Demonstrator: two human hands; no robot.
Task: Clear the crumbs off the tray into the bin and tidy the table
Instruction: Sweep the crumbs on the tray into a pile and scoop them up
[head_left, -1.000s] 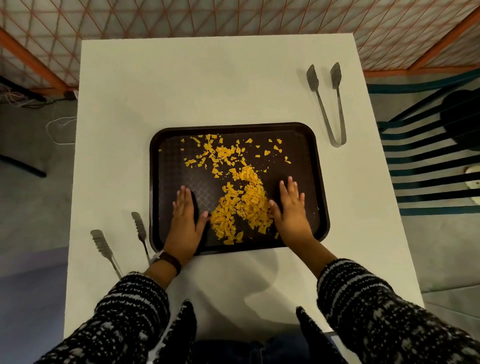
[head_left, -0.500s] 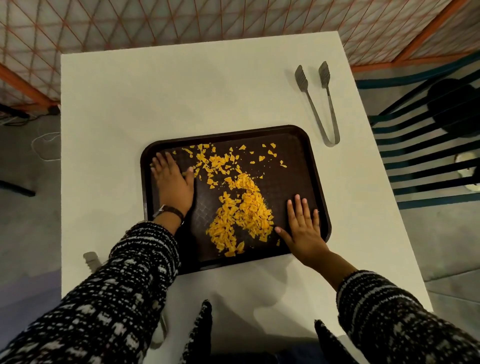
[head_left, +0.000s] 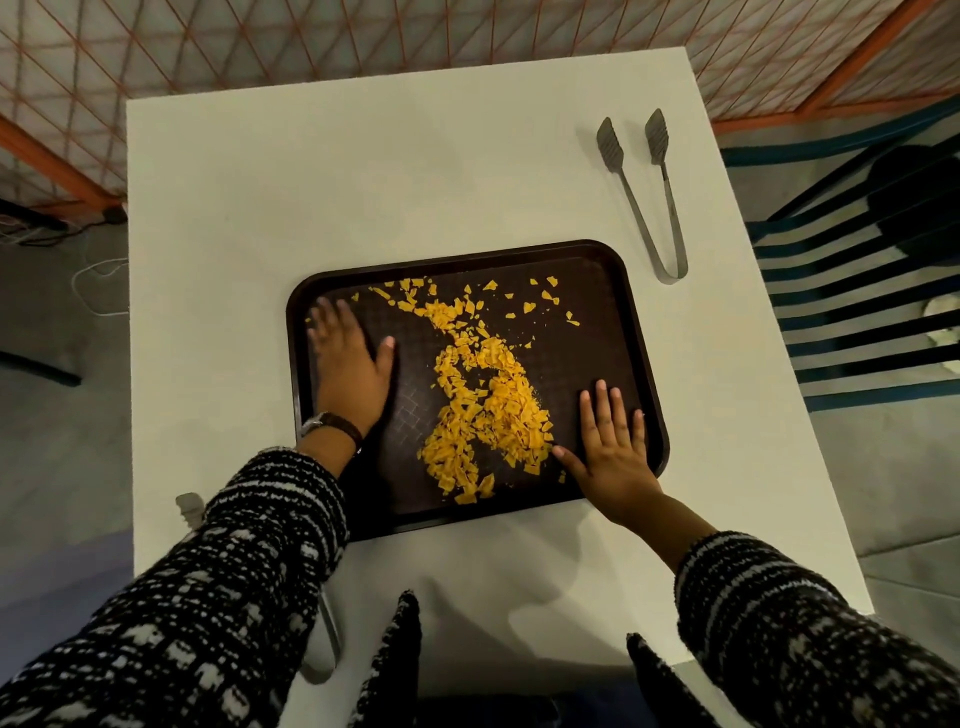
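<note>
Dark brown tray (head_left: 597, 353) near the middle of the white bench (head_left: 363, 182), slightly skewed. On it, orange-yellow crumbs (head_left: 488, 410): a thick heap down the middle toward the near edge, a thinner scatter toward the far edge and far right.

Left hand (head_left: 348, 369) flat, palm down, on the tray's left part; fingers (head_left: 332, 317) straight and a little apart, pointing toward the far left corner, thumb out toward the crumbs, gripping nothing; fingertips blurred. Dark-strapped wristwatch (head_left: 332, 423) on that wrist.

Right hand (head_left: 613, 447) flat on the tray's near right corner; fingers (head_left: 602, 400) straight and spread, thumb tip right at the edge of the heap, gripping nothing. Heap between the two hands.

Metal tongs (head_left: 670, 208) on the bench just beyond the tray's far right corner, arms apart, heads pointing away. Second pair of tongs (head_left: 189, 506) at the near left edge, mostly hidden under the left sleeve (head_left: 208, 597). Slatted chair (head_left: 857, 322) to the right of the bench; orange mesh fence (head_left: 363, 36) beyond its far edge.
</note>
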